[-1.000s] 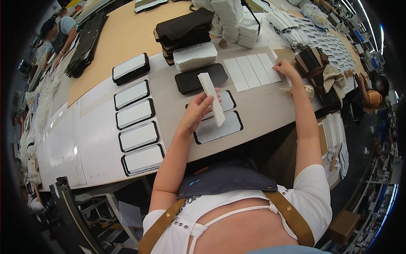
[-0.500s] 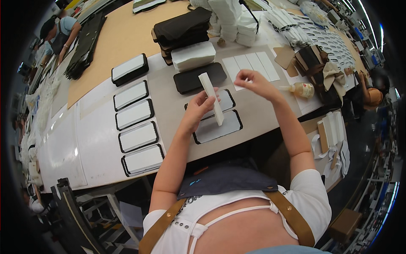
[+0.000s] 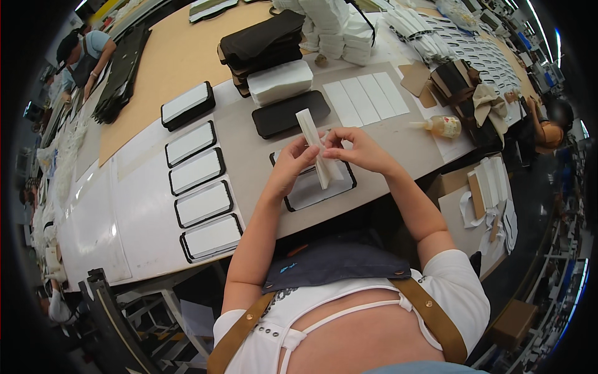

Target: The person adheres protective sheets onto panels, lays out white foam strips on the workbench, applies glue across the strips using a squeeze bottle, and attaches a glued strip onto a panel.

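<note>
My left hand [image 3: 294, 163] grips a thin stack of narrow white strips [image 3: 307, 127], held on edge above the table. At the middle of the stack, my right hand [image 3: 354, 148] pinches with thumb and forefinger; a top strip appears to be parting from the others there. Below my hands lie two black-edged panels with pale faces, the nearer panel [image 3: 317, 192] showing more than the other. A row of several white strips [image 3: 364, 100] lies flat to the right, beyond my right hand. A plain black panel [image 3: 290, 115] rests just beyond the stack.
At left, several black-edged white panels [image 3: 198, 169] form a column, topped by a thicker pile [image 3: 187, 105]. Dark folded pieces [image 3: 261, 43] and a white stack [image 3: 280, 82] stand behind. A glue bottle [image 3: 445, 126] lies at right. Co-workers [image 3: 87, 53] sit or stand at both sides.
My right hand has come left and down from above the row of strips to the stack, where it now pinches. The left hand stays nearly in place, still holding the stack.
</note>
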Demonstrator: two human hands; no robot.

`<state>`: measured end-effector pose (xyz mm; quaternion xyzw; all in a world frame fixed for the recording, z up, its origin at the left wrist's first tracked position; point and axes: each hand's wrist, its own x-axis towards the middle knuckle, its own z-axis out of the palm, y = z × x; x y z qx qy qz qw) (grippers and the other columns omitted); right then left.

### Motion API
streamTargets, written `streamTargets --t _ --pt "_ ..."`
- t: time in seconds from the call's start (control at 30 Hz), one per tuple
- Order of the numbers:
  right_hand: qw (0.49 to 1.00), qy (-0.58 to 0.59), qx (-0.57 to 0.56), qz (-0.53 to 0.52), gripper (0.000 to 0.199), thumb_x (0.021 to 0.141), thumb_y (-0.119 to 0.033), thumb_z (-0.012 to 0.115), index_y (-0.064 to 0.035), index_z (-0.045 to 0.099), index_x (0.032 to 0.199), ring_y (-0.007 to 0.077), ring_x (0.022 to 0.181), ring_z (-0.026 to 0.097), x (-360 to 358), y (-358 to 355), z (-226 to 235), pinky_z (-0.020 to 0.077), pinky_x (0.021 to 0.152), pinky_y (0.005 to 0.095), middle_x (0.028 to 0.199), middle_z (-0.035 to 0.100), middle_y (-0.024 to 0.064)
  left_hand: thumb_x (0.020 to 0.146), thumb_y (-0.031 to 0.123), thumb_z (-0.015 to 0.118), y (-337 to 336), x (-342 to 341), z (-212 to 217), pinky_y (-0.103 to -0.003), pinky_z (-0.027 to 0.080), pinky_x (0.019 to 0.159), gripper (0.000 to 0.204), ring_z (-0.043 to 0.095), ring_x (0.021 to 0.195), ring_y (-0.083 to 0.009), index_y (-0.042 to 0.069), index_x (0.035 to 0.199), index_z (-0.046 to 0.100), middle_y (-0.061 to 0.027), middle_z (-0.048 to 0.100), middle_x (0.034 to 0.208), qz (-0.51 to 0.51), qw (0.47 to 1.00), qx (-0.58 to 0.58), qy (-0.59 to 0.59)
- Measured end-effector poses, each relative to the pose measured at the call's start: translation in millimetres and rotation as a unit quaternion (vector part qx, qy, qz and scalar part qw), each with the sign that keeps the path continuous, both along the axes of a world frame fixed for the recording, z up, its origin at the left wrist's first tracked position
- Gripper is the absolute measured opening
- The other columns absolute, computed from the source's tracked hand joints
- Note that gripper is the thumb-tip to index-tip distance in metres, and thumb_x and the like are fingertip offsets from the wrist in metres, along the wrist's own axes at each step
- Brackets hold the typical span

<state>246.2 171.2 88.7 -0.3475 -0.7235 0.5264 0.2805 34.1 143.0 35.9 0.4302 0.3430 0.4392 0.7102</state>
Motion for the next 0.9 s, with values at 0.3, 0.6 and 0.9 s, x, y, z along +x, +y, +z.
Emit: streamTargets --t 0.3,0.6,0.9 --pt "0.970 -0.144 0.043 -0.190 0.022 0.087 -0.022 0.075 -0.0030 0.064 0.083 0.0117 0.084 0.051 94.9 -8.6 -11.0 0.0411 0.078 0.0280 0.084 0.059 0.0003 0.099 0.035 0.064 1.3 -0.5 3.5 -0.039 0.050 0.103 0.055 0.064 0.115 -0.0215 0.001 0.141 0.053 -0.0108 0.065 0.124 0.015 1.000 -0.009 -0.022" --pt "0.892 -0.355 0.136 -0.245 0.026 0.082 -0.032 0.078 -0.0074 0.071 0.077 0.0294 0.105 0.049 105.4 -31.3 -45.0 0.0318 0.096 0.0436 0.098 0.059 0.0081 0.092 0.045 0.070 1.7 -0.5 1.8 -0.041 0.045 0.107 0.068 0.059 0.125 -0.0230 0.003 0.143 0.052 -0.0104 0.061 0.130 0.003 1.000 -0.016 -0.004" --pt "0.884 -0.368 0.153 -0.245 0.027 0.080 -0.031 0.078 -0.0063 0.070 0.073 0.0303 0.103 0.049 105.1 -30.0 -46.8 0.0326 0.094 0.0432 0.097 0.059 0.0091 0.094 0.040 0.070 1.6 0.5 4.6 -0.040 0.046 0.107 0.063 0.061 0.122 -0.0233 0.002 0.141 0.054 -0.0103 0.063 0.128 0.006 1.000 -0.015 0.000"
